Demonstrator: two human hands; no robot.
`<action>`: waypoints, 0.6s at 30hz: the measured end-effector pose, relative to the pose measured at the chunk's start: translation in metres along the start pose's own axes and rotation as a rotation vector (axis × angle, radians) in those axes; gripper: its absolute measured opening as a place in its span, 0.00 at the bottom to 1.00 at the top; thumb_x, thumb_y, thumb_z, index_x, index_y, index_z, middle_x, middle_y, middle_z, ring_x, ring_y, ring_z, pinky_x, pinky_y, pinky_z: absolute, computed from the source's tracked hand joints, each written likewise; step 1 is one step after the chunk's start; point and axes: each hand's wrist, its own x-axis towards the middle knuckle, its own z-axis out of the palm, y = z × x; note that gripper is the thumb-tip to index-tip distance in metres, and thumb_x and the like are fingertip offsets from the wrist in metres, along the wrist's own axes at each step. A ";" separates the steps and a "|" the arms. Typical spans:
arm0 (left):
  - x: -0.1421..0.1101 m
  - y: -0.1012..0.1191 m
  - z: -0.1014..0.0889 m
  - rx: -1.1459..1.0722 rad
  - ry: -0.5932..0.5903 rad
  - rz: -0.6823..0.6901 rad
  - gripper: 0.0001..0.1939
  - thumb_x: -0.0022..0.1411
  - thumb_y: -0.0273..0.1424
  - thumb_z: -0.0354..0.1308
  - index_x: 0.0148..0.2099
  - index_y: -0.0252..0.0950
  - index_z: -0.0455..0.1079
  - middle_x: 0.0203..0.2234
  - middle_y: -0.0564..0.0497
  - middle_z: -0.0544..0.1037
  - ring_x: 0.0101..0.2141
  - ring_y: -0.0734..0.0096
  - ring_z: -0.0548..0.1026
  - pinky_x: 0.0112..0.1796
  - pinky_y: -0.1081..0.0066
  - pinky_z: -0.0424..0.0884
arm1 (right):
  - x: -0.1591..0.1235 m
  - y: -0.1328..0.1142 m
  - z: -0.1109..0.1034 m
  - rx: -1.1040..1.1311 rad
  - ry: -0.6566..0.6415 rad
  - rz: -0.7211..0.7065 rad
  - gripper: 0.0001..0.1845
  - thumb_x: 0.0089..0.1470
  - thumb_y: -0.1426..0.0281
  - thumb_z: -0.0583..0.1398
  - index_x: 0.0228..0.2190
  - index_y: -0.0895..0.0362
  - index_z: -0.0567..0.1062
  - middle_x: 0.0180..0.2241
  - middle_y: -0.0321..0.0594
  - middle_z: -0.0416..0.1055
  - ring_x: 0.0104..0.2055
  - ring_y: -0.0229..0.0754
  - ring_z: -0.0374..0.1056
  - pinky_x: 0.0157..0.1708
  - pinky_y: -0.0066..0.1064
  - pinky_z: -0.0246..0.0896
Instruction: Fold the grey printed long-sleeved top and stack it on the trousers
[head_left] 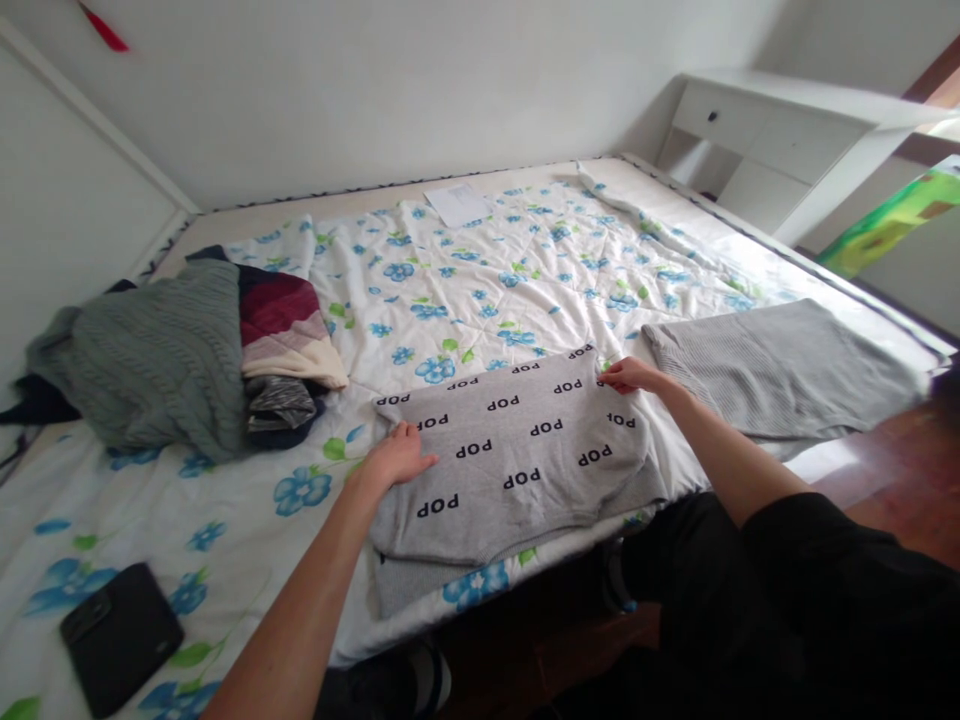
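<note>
A light grey sweater [517, 440] printed with black "POP" lettering lies folded in front of me near the bed's edge, the letters upside down from my side. A ribbed part of it shows underneath along the near edge. My left hand [397, 457] rests on its left side, thumb spread away from the fingers. At the far right corner, my right hand [632, 376] pinches the cloth between thumb and fingers. To the right lies a folded grey ribbed garment [780, 365], apart from the sweater.
A heap of clothes with a grey-green cable-knit sweater [161, 350] and a striped knit [285, 325] lies on the left. A black phone [124, 635] is at the near left. Paper [457, 204] lies at the back of the flowered bedsheet [420, 310]. A white desk [780, 130] stands beyond.
</note>
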 end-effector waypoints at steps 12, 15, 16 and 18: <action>0.003 -0.009 0.000 0.008 -0.041 0.028 0.42 0.70 0.44 0.62 0.78 0.26 0.64 0.80 0.26 0.59 0.77 0.43 0.66 0.71 0.59 0.66 | 0.014 0.004 -0.016 0.069 -0.028 0.076 0.16 0.53 0.66 0.81 0.32 0.59 0.82 0.32 0.48 0.80 0.33 0.43 0.76 0.34 0.30 0.80; 0.003 -0.009 0.001 0.010 -0.025 0.026 0.41 0.69 0.45 0.63 0.77 0.26 0.66 0.80 0.25 0.60 0.76 0.42 0.68 0.70 0.59 0.67 | 0.007 0.001 -0.015 0.086 -0.067 0.074 0.16 0.52 0.67 0.81 0.35 0.58 0.83 0.33 0.49 0.82 0.35 0.46 0.79 0.36 0.33 0.83; 0.003 -0.008 0.001 0.009 -0.019 0.030 0.41 0.69 0.45 0.63 0.76 0.27 0.67 0.79 0.25 0.62 0.75 0.42 0.69 0.70 0.58 0.68 | 0.005 0.001 -0.015 0.091 -0.095 0.067 0.15 0.51 0.68 0.81 0.35 0.58 0.84 0.34 0.49 0.82 0.35 0.45 0.79 0.37 0.32 0.83; 0.003 -0.008 0.002 -0.003 -0.007 0.040 0.39 0.68 0.44 0.64 0.75 0.28 0.69 0.78 0.26 0.65 0.74 0.41 0.71 0.69 0.58 0.69 | 0.002 0.002 -0.016 0.076 -0.158 0.075 0.14 0.52 0.68 0.80 0.35 0.59 0.84 0.34 0.49 0.83 0.33 0.42 0.77 0.36 0.28 0.81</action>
